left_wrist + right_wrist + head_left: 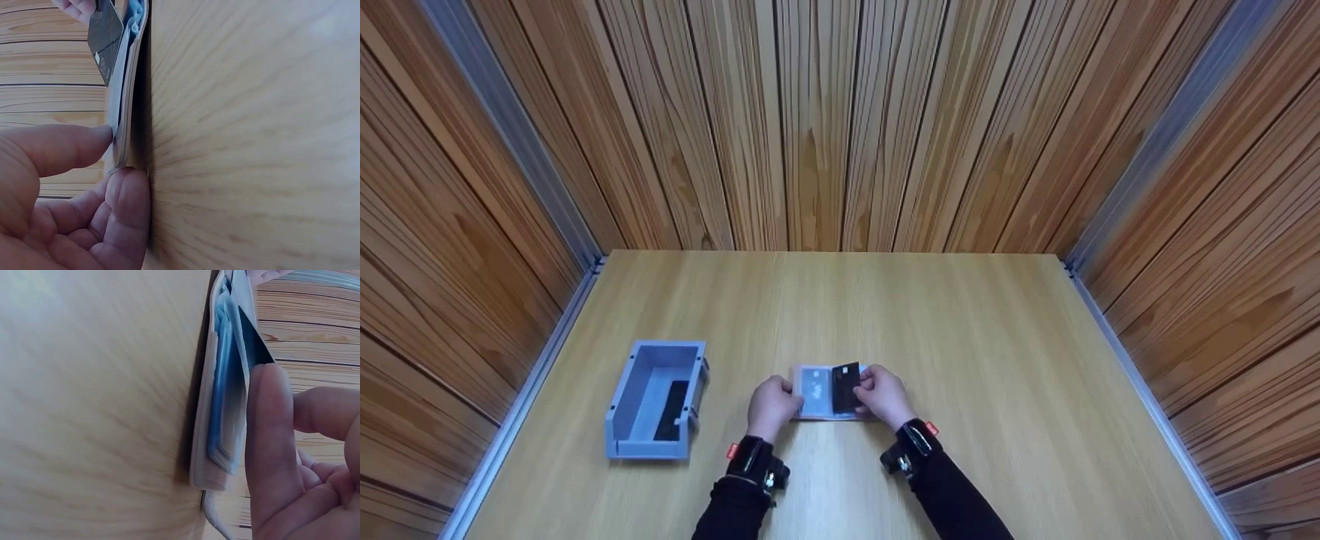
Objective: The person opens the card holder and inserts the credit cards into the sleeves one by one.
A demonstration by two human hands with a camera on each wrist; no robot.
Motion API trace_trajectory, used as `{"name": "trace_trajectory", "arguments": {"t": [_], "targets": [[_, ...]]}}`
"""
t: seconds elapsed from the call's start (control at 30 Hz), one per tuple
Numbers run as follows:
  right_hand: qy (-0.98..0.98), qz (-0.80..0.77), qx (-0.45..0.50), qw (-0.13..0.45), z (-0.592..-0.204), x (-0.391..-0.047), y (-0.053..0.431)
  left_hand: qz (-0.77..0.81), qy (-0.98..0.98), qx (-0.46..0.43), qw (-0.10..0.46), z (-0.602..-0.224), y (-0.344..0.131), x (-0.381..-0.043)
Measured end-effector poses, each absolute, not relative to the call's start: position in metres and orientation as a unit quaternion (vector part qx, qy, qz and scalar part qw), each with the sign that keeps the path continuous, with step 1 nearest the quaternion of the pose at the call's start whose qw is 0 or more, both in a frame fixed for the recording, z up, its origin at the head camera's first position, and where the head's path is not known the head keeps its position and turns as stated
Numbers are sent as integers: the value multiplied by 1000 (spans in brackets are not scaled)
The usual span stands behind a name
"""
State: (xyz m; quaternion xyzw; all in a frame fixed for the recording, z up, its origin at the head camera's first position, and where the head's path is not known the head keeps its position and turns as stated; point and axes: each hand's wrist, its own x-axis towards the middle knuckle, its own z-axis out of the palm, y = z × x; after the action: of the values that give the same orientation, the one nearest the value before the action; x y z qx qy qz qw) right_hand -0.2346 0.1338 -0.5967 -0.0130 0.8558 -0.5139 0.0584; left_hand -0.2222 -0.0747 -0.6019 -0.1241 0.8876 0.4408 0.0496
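Observation:
An opened card holder [815, 391] with clear plastic sleeves lies on the table in front of the person. At its left edge, the left hand [772, 406] pinches the cover between thumb and fingers, as the left wrist view shows. The right hand [886, 396] holds a black card [845, 386] by its right side, over the right half of the holder. In the left wrist view the card [105, 42] tilts up from the sleeves. Bluish sleeves [225, 410] are stacked beneath the card in the right wrist view.
To the left stands a grey-blue open-fronted bin [619, 442], with a flat black item [671, 412] inside along its right wall. A thin strap [209, 512] sticks out from the holder's end. Wood-panelled walls [817, 127] enclose the table at the back and sides.

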Motion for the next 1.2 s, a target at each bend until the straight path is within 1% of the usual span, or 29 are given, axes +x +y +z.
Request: {"name": "trace_trajectory", "arguments": {"t": [0.23,0.47,0.53,0.77,1.0,1.2], "targets": [[864,-499,-13,65,-597,-234,134,453,878,-140,68,-601,-74,-223],[869,-490,-16,67,-596,-235,132,454,876,-146,73,-601,-73,-222],[869,-490,-14,74,-595,-236,131,454,877,-144,72,-601,-73,-222],[871,-483,-11,88,-597,-238,128,424,898,-113,37,-602,-75,-222],[873,-479,-5,94,-598,-238,127,431,894,-116,44,-602,-75,-222],[885,-458,-9,84,-597,-237,127,429,896,-109,42,-604,-76,-223]]}}
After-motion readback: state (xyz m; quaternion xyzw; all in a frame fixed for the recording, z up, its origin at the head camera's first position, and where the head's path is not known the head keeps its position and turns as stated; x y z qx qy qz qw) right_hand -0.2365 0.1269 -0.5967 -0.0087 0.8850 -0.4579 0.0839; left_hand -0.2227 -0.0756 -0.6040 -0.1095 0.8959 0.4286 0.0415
